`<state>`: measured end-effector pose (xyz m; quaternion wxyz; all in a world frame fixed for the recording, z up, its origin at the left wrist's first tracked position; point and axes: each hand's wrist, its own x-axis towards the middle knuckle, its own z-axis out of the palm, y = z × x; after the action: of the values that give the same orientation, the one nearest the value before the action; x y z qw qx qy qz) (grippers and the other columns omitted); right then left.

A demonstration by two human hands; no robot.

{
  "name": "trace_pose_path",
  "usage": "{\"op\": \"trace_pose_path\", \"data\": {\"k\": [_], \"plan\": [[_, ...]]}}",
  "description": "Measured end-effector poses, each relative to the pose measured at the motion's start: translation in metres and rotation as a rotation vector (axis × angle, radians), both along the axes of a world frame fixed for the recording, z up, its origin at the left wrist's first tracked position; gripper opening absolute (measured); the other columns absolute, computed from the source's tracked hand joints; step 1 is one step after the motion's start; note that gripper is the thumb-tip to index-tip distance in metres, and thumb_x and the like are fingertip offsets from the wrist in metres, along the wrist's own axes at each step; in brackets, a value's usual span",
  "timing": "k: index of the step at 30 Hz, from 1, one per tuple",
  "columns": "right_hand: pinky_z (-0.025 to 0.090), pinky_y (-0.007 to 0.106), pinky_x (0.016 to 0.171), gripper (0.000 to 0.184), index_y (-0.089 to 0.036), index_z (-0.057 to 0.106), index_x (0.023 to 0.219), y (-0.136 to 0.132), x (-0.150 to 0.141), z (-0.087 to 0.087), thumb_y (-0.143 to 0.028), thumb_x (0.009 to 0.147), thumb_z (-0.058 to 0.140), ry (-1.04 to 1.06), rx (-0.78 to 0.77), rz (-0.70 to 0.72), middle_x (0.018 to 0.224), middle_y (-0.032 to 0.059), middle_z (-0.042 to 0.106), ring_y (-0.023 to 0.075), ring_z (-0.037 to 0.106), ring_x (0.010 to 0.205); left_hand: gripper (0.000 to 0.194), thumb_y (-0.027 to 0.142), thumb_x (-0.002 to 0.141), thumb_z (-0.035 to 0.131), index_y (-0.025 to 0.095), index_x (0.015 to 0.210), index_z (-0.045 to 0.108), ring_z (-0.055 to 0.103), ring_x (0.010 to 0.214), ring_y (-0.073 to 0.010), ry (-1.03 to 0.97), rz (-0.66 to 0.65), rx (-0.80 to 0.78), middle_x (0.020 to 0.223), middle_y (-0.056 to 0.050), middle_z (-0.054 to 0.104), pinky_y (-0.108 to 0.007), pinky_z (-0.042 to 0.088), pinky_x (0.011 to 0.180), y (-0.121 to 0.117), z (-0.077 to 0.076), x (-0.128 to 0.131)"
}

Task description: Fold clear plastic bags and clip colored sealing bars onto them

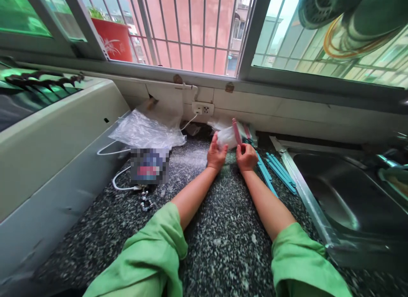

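Observation:
My left hand (217, 155) is closed on a clear plastic bag (227, 137), thumb and fingers around its near left side. Beside it my right hand (247, 158) pinches the lower end of a flat pink stick (236, 131), which stands nearly upright against the bag's right edge. Whether the stick is inside the bag or in front of it I cannot tell. Just behind my right hand lies another clear packet (252, 137) with pink and teal pieces in it. Several flat turquoise sticks (281, 172) lie on the counter to the right of that hand.
The speckled stone counter (223, 246) has a steel sink (318, 195) on its right and a pale stove side (70, 161) on its left. A large clear plastic sheet (143, 129), a white cable (119, 184) and a blurred-out object (149, 166) lie left. A wall socket (203, 108) sits behind.

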<state>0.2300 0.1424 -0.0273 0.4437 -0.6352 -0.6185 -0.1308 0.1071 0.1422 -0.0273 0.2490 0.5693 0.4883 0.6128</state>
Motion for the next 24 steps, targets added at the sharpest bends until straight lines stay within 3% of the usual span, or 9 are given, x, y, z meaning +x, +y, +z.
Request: {"op": "trace_pose_path", "data": {"k": [4, 8, 15, 20, 24], "plan": [[0.037, 0.03, 0.064, 0.03, -0.015, 0.058, 0.084, 0.03, 0.007, -0.001, -0.04, 0.084, 0.042, 0.122, 0.031, -0.109, 0.074, 0.0097, 0.063, 0.0219, 0.056, 0.073, 0.052, 0.027, 0.081, 0.053, 0.019, 0.131, 0.041, 0.058, 0.086, -0.0191, 0.302, -0.064, 0.119, 0.11, -0.011, 0.057, -0.028, 0.046, 0.075, 0.022, 0.001, 0.018], [0.036, 0.031, 0.064, 0.031, -0.015, 0.057, 0.086, 0.053, 0.013, -0.001, -0.042, 0.084, 0.043, 0.19, -0.02, -0.195, 0.075, 0.0102, 0.063, 0.0232, 0.057, 0.074, 0.051, 0.022, 0.082, 0.049, 0.019, 0.132, 0.041, 0.056, 0.088, -0.0208, 0.429, -0.043, 0.117, 0.105, -0.01, 0.058, -0.029, 0.045, 0.077, 0.046, 0.005, 0.026], [0.034, 0.029, 0.063, 0.031, -0.016, 0.058, 0.08, 0.078, 0.015, -0.005, -0.044, 0.084, 0.044, 0.151, -0.08, -0.281, 0.069, 0.0069, 0.061, 0.0211, 0.056, 0.071, 0.055, 0.015, 0.08, 0.045, 0.022, 0.133, 0.037, 0.052, 0.095, -0.0212, 0.423, -0.017, 0.117, 0.107, -0.009, 0.055, -0.028, 0.043, 0.079, 0.072, -0.001, 0.028], [0.031, 0.028, 0.059, 0.035, -0.016, 0.057, 0.083, 0.078, 0.015, -0.003, -0.048, 0.084, 0.043, 0.118, -0.088, -0.284, 0.066, 0.0054, 0.06, 0.0201, 0.054, 0.065, 0.054, 0.013, 0.079, 0.045, 0.022, 0.131, 0.039, 0.052, 0.09, -0.0198, 0.391, 0.045, 0.123, 0.098, -0.007, 0.055, -0.028, 0.042, 0.08, 0.072, -0.001, 0.027], [0.03, 0.029, 0.06, 0.031, -0.015, 0.057, 0.082, 0.068, 0.01, 0.003, -0.04, 0.088, 0.039, 0.055, -0.08, -0.241, 0.069, 0.0085, 0.061, 0.0206, 0.054, 0.067, 0.05, 0.012, 0.077, 0.045, 0.018, 0.126, 0.043, 0.052, 0.09, -0.0205, 0.379, 0.077, 0.086, 0.098, -0.009, 0.053, -0.03, 0.042, 0.082, 0.065, 0.001, 0.018]]}}
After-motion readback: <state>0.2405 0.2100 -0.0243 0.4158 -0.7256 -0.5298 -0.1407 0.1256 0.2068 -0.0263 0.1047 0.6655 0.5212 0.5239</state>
